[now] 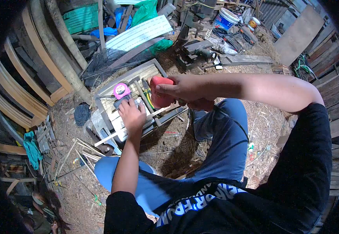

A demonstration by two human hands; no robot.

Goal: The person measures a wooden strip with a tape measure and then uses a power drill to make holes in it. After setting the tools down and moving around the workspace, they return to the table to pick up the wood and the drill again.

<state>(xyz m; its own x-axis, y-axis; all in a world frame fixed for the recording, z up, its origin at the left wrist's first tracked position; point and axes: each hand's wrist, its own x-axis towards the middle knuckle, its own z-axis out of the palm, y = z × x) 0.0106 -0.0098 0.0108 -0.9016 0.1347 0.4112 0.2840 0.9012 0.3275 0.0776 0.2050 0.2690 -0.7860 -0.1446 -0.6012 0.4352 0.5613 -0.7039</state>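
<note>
My right hand (182, 88) grips a red corded power tool (162, 96), with its thumb across the side. A dark cord (235, 120) trails from below that hand past my knee. My left hand (133, 115) reaches over a shallow tray (99, 104), fingers stretched out at a dark grey piece (119, 103) beside a pink tape measure (121, 91). Under the left wrist a thin pale wooden strip (109, 138) crosses the tray's near side. Between the hands, a wooden-handled stick (141, 92) and a yellow-green band lie in the tray.
Curved wooden pieces (21, 84) lean at the left. Behind the tray are a white slatted panel (140, 33), a dark metal vise-like device (196, 52) and a white-and-blue bucket (226, 18). Loose sticks (85, 154) lie left of my knee (106, 171).
</note>
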